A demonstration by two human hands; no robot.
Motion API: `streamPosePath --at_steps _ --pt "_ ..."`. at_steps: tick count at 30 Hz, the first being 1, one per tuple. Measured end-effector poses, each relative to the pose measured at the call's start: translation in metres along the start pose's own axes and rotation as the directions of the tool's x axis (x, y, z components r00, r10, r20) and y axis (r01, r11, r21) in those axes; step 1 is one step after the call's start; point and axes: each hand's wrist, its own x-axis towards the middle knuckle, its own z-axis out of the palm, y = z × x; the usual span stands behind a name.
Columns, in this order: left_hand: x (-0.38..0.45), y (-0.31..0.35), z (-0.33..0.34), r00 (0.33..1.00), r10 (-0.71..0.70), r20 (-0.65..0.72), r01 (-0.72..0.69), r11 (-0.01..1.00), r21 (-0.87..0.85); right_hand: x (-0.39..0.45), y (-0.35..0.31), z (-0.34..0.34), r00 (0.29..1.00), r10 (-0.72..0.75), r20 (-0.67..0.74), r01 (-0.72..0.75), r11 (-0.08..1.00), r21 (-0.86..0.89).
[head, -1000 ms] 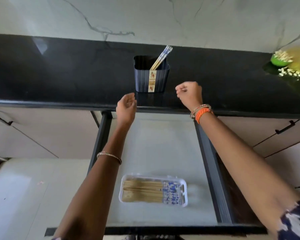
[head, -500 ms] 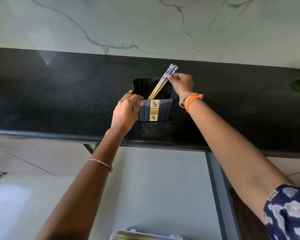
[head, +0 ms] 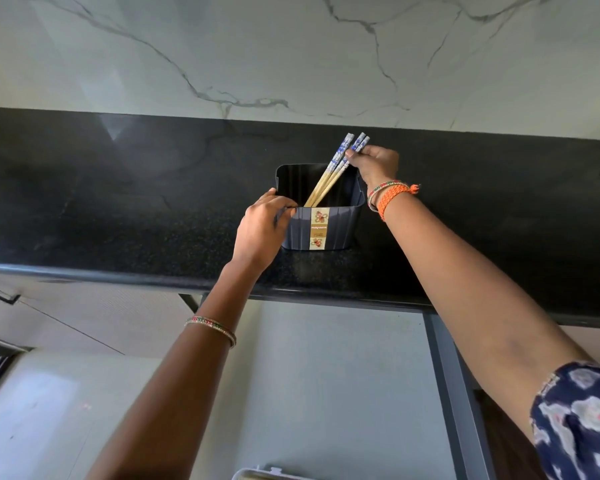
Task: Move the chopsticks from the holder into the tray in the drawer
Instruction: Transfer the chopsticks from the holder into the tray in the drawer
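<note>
A dark ribbed holder [head: 347,223] with a gold label stands on the black counter. Wooden chopsticks [head: 329,178] with blue-and-white tops lean inside it toward the upper right. My right hand [head: 376,162] pinches their patterned tops from the right. My left hand [head: 262,230] grips the holder's front left corner, thumb on the rim. Below the counter the drawer [head: 326,375] stands open, grey inside. Only the top edge of the white tray [head: 257,474] shows at the bottom of the view.
The black stone counter [head: 118,202] runs across the view, with a marble wall [head: 291,57] behind it. The drawer's dark right rail [head: 454,393] runs down past my right forearm. A cabinet front with a black handle [head: 0,296] is at the left.
Both hands rose from the counter's edge to the holder. My right hand took hold of the chopstick tops and my left closed on the holder's corner. The view tilted up, hiding most of the tray.
</note>
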Motion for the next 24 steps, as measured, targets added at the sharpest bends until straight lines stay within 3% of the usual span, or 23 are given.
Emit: streamPosePath --at_steps 7,12,15,20,22,24 --pt "-0.004 0.010 -0.010 0.996 -0.019 0.089 0.015 0.999 0.044 -0.013 -0.026 -0.024 0.984 0.003 -0.180 0.017 0.994 0.109" --pt "-0.032 0.026 -0.029 0.994 -0.037 0.102 0.037 0.999 0.004 -0.054 -0.063 -0.071 0.910 -0.053 -0.412 0.158 0.961 0.226" --pt "-0.057 0.030 -0.040 0.995 -0.027 0.099 0.029 0.999 -0.020 -0.093 -0.071 -0.109 0.866 0.001 -0.501 0.205 0.912 0.357" --pt "-0.120 0.021 -0.046 0.994 -0.075 0.083 0.084 0.991 -0.102 -0.191 -0.024 -0.146 0.900 0.216 -0.377 0.101 0.740 0.665" --pt "-0.167 0.010 -0.039 0.992 -0.065 0.111 0.075 0.993 -0.087 -0.236 0.020 -0.155 0.942 0.197 -0.273 0.013 0.788 0.616" --pt "-0.225 -0.008 -0.026 0.975 -0.082 0.205 0.093 0.995 -0.048 -0.281 0.075 -0.162 0.929 0.319 -0.191 -0.158 0.803 0.574"
